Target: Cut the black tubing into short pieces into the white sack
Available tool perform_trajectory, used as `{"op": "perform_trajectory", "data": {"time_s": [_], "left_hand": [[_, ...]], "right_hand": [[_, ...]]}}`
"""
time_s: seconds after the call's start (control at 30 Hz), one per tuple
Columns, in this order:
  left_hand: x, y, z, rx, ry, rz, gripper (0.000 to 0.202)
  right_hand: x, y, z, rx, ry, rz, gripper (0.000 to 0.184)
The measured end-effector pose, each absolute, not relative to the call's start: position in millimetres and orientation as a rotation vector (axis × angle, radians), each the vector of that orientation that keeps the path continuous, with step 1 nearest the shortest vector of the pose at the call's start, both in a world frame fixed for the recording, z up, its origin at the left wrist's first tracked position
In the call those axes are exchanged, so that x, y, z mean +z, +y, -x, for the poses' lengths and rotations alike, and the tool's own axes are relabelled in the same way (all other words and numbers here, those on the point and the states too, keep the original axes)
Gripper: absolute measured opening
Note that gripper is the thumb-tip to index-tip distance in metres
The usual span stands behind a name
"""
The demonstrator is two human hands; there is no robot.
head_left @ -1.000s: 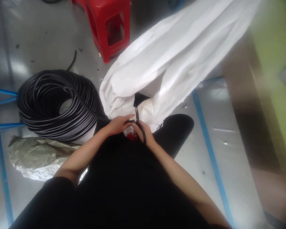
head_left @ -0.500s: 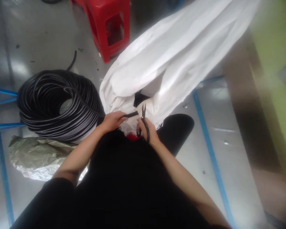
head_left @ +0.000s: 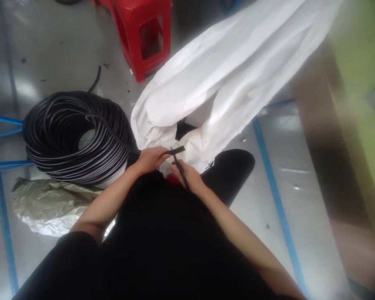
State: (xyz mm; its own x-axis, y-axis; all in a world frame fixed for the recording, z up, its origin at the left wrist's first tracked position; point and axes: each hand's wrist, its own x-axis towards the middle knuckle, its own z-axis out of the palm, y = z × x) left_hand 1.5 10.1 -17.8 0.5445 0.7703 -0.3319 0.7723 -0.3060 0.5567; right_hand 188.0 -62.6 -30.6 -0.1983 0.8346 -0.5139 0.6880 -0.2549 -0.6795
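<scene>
My left hand (head_left: 152, 159) is closed on a black rubber-like strip (head_left: 178, 150), whose short end sticks out to the right past the fingers. From that hand the strip runs back left to a big black coil (head_left: 78, 137). My right hand (head_left: 189, 177) grips a pair of scissors (head_left: 180, 168), its fingers in the handles. The scissor blades cross the strip just right of my left fingertips; whether they have bitten into it I cannot tell. Below and beyond both hands spreads a long white woven sack (head_left: 187, 100) with a frayed edge.
A red plastic stool (head_left: 140, 37) stands on the grey floor beyond the sack. Left of me, a crumpled grey-green plastic bag (head_left: 50, 204) lies beside the coil. Blue tape (head_left: 276, 200) marks the floor at right, and small black scraps lie about.
The scissors have moved left and turned, from pointing up beside the strip to lying across it. My left hand has shifted slightly right with the strip.
</scene>
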Motion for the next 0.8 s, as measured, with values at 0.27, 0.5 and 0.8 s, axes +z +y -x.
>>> {"op": "perform_trajectory", "data": {"time_s": [0.27,0.5,0.8], "left_hand": [[-19,13,0,-0.003,1.179,-2.059,0.032],[-23,14,2,-0.021,1.134,-2.065,0.032],[-11,21,14,-0.099,1.299,-2.059,0.033]], "right_hand": [[-32,-67,-187,1.335,-1.795,1.83,0.036],[-37,-72,-188,1.289,-1.804,1.794,0.037],[-34,-70,-188,1.433,-1.485,1.891,0.041]]}}
